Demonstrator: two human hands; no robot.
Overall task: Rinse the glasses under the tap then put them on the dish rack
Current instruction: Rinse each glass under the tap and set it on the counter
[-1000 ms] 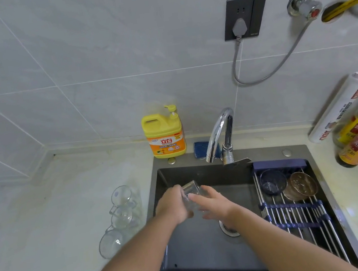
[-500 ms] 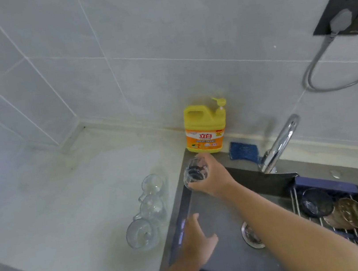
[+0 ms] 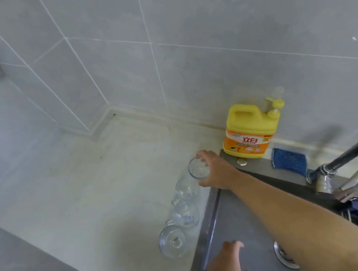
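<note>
gripping a small glass, the right hand is holding it over the counter just beside three other glasses; the left hand is hanging loose-fingered above the sink. crowding them is risking a knock and a chip.

Grey tiled walls with white grout lines around a pale, stained countertop
</note>
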